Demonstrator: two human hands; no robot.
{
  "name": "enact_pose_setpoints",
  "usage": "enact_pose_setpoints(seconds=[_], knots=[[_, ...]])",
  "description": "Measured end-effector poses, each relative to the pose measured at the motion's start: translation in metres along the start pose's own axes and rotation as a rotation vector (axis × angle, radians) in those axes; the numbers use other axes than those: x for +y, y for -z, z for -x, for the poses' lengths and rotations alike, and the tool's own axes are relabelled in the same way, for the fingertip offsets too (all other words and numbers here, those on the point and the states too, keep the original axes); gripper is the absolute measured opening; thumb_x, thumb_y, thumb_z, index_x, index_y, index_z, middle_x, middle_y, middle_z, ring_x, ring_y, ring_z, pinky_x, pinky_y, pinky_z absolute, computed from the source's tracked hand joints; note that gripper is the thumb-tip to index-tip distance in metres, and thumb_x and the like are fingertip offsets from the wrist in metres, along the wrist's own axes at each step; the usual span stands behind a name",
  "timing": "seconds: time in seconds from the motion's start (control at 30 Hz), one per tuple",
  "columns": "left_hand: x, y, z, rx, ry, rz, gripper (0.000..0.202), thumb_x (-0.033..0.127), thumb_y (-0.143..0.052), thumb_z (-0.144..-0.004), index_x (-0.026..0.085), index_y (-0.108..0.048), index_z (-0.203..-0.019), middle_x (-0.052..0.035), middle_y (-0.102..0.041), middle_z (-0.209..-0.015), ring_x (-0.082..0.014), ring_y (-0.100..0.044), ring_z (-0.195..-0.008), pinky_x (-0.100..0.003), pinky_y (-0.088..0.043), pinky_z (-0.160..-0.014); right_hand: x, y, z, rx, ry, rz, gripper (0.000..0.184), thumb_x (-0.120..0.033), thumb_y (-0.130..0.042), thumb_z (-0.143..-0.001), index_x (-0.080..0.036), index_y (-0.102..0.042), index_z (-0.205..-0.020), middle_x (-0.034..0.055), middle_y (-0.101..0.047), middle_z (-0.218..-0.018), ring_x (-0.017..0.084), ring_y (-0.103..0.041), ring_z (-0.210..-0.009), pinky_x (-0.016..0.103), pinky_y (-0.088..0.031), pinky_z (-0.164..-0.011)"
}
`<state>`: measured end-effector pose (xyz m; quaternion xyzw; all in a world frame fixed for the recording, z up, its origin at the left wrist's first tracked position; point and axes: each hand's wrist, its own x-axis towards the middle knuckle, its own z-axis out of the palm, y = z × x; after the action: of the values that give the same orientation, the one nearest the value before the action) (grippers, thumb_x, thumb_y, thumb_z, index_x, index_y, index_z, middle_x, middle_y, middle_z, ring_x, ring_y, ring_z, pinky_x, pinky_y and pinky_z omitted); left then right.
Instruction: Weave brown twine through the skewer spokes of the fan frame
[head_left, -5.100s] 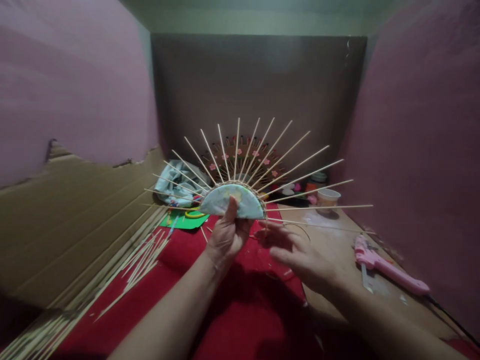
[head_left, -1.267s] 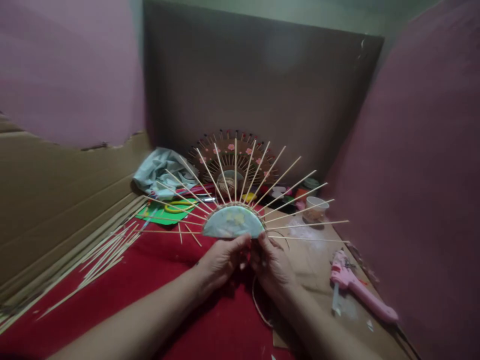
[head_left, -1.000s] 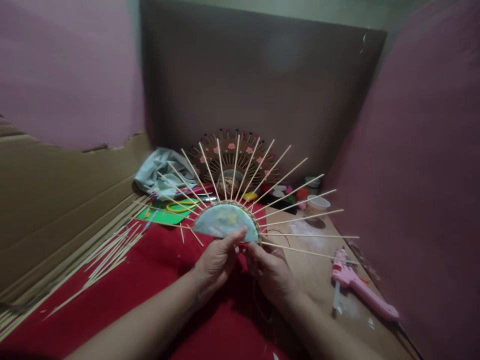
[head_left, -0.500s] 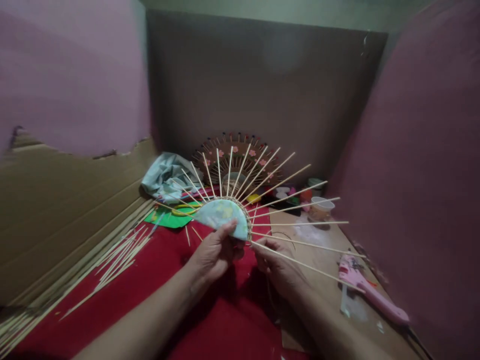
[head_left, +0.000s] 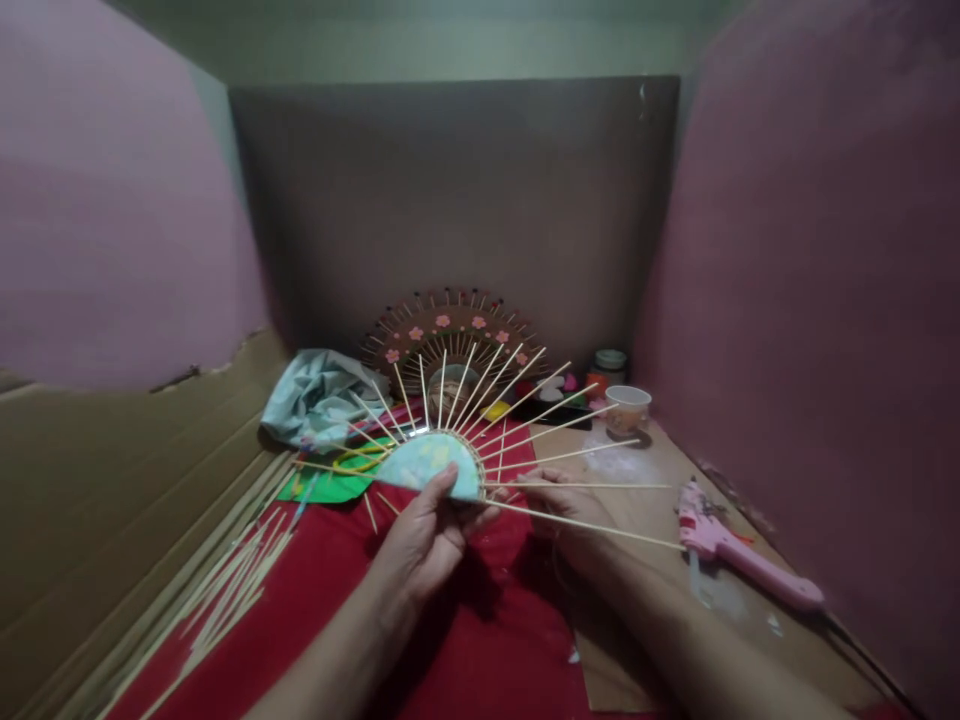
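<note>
at the middle of the scene, raised above the red cloth [head_left: 487, 660], a pale blue half-disc [head_left: 420, 466] with thin sticks [head_left: 637, 486] fanned from its curved edge is held. it is clamped by the left hand [head_left: 424, 535], the thumb pressed to its face near the straight edge. the right hand [head_left: 574, 515] is held apart from the left, its fingers curled among the lowest sticks on the right; whether anything is pinched there cannot be told.

the piece is judged to be light and fairly stiff at its body, with sticks that could be snapped or worked loose if knocked. it is best gripped by the half-disc, close to the straight edge, with the stick tips left untouched.

at the far right, a cup [head_left: 628, 412] is set near a lidded jar [head_left: 610, 360]; the cup's contents are hidden, and whether the orange below the lid lies inside the jar cannot be told.
</note>
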<state>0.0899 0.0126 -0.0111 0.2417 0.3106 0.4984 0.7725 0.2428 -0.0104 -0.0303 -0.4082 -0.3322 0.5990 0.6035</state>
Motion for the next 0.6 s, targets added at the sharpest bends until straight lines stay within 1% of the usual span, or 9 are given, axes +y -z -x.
enact_pose_setpoints(seconds=[0.13,0.23,0.27,0.37,0.47,0.53,0.6], knots=[[0.002,0.0,-0.002,0.037,-0.042,0.005,0.005,0.011,-0.048,-0.08,0.013,-0.052,-0.078,-0.0072,-0.066,-0.064,-0.0213,-0.065,-0.064,-0.037,-0.055,-0.06,-0.002,0.001,-0.001,-0.101,-0.012,-0.122,0.023,-0.02,-0.065,-0.059,-0.018,-0.044,-0.052,-0.0092,-0.032,-0.041,0.004,-0.019,-0.037,0.022,-0.013,-0.039],[0.003,0.0,-0.003,0.047,-0.069,-0.002,0.005,0.01,-0.048,-0.08,0.013,-0.052,-0.078,-0.0072,-0.066,-0.066,-0.0215,-0.065,-0.064,-0.042,-0.055,-0.064,-0.005,0.009,-0.003,-0.163,-0.075,-0.173,0.028,-0.019,-0.062,-0.057,-0.019,-0.036,-0.045,-0.0086,-0.029,-0.038,0.005,-0.019,-0.036,0.023,-0.014,-0.039],[0.004,0.0,-0.004,0.042,-0.07,-0.001,0.005,0.009,-0.048,-0.079,0.013,-0.052,-0.077,-0.0071,-0.065,-0.066,-0.0211,-0.065,-0.063,-0.043,-0.054,-0.064,-0.006,0.013,-0.004,-0.187,-0.097,-0.181,0.027,-0.019,-0.061,-0.057,-0.019,-0.036,-0.045,-0.0082,-0.03,-0.039,0.005,-0.021,-0.037,0.023,-0.015,-0.039],[0.007,0.0,-0.005,0.013,-0.094,0.01,0.006,0.009,-0.048,-0.079,0.014,-0.051,-0.076,-0.0064,-0.065,-0.064,-0.0205,-0.064,-0.06,-0.045,-0.054,-0.065,-0.013,0.023,-0.003,-0.28,-0.155,-0.18,0.02,-0.018,-0.06,-0.057,-0.018,-0.042,-0.049,-0.0066,-0.035,-0.043,0.005,-0.025,-0.04,0.022,-0.018,-0.041],[0.012,0.002,-0.006,0.014,-0.138,0.005,0.006,0.012,-0.048,-0.08,0.014,-0.051,-0.076,-0.007,-0.065,-0.063,-0.0206,-0.064,-0.058,-0.045,-0.053,-0.063,-0.022,0.03,0.001,-0.367,-0.174,-0.169,0.02,-0.018,-0.061,-0.06,-0.016,-0.044,-0.05,-0.0064,-0.033,-0.042,0.005,-0.025,-0.039,0.023,-0.017,-0.041],[0.014,0.003,-0.007,0.02,-0.152,0.008,0.007,0.013,-0.047,-0.081,0.014,-0.051,-0.075,-0.0065,-0.065,-0.06,-0.0195,-0.063,-0.055,-0.044,-0.054,-0.062,-0.029,0.034,0.003,-0.413,-0.142,-0.153,0.02,-0.018,-0.062,-0.06,-0.015,-0.046,-0.05,-0.0068,-0.032,-0.041,0.004,-0.024,-0.039,0.022,-0.015,-0.041],[0.016,0.004,-0.008,0.015,-0.158,0.022,0.009,0.014,-0.046,-0.082,0.013,-0.052,-0.075,-0.0049,-0.063,-0.057,-0.0177,-0.062,-0.051,-0.044,-0.054,-0.061,-0.037,0.039,0.005,-0.441,-0.074,-0.111,0.015,-0.018,-0.064,-0.06,-0.013,-0.052,-0.053,-0.0059,-0.036,-0.042,0.004,-0.027,-0.039,0.022,-0.015,-0.041]])
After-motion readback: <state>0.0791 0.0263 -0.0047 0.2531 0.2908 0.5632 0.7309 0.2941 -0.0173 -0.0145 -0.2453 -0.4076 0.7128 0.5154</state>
